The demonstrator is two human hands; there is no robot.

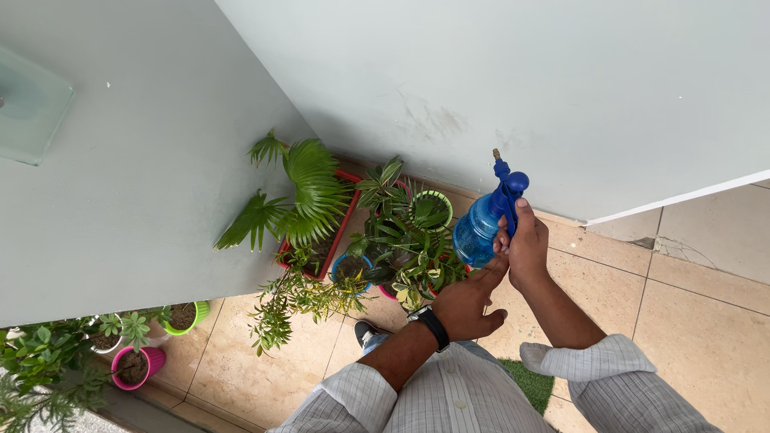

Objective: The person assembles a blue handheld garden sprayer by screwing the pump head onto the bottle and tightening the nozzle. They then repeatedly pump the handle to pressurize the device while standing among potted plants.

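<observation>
Gripping a blue spray bottle (480,228), the right hand (525,247) is closed around its neck, with the thumb laid up along the darker blue pump head. The bottle is held in the air, tilted, its brass nozzle pointing up toward the pale wall (497,72). The left hand (468,305), a black wristwatch (433,327) on its wrist, is held partly open just below the bottle, its fingertips reaching up to the bottle's underside; nothing is grasped in it. Potted plants (385,240) are clustered on the tiled floor (706,337) at the wall's foot, just beside the bottle. More pots, pink (136,366) and green (186,317), are seen along the floor's left edge.
</observation>
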